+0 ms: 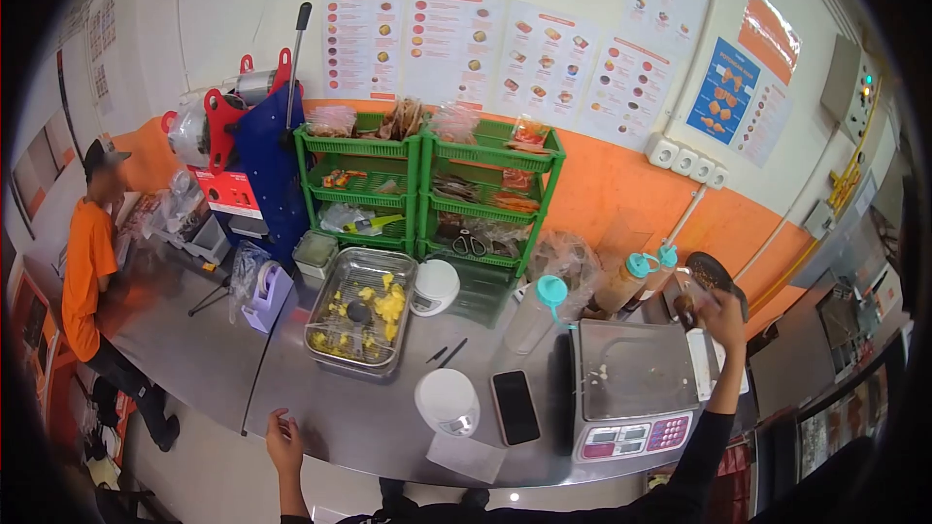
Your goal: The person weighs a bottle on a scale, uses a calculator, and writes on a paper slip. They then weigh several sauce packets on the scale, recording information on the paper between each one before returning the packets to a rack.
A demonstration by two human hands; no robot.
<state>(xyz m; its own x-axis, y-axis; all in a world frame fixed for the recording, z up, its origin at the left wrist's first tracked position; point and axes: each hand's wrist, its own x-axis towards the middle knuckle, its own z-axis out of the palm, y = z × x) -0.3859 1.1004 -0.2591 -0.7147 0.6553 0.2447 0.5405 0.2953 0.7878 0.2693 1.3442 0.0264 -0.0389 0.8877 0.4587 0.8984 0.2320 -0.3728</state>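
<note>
My left hand [284, 442] hovers at the front edge of the steel table, fingers loosely curled and apart, with nothing in it. At the back right, my right hand [722, 320] reaches over a white tray [703, 365] beside the scale, its fingers bent together around something too small and blurred to name. Close to those fingers is a small container [683, 307] with dark contents. A digital price scale [636, 374] with crumbs on its plate stands left of my right forearm. Behind the hand sits a black bowl [715, 272] of brown food.
A wire-racked tray [316, 338] holds yellow pieces. Around it are two white kitchen scales [437, 283], a phone [515, 408], a paper sheet [466, 457], a tape dispenser [267, 303] and squeeze bottles [532, 318]. Green shelves [427, 175] stand behind. A person in orange [85, 262] works at left.
</note>
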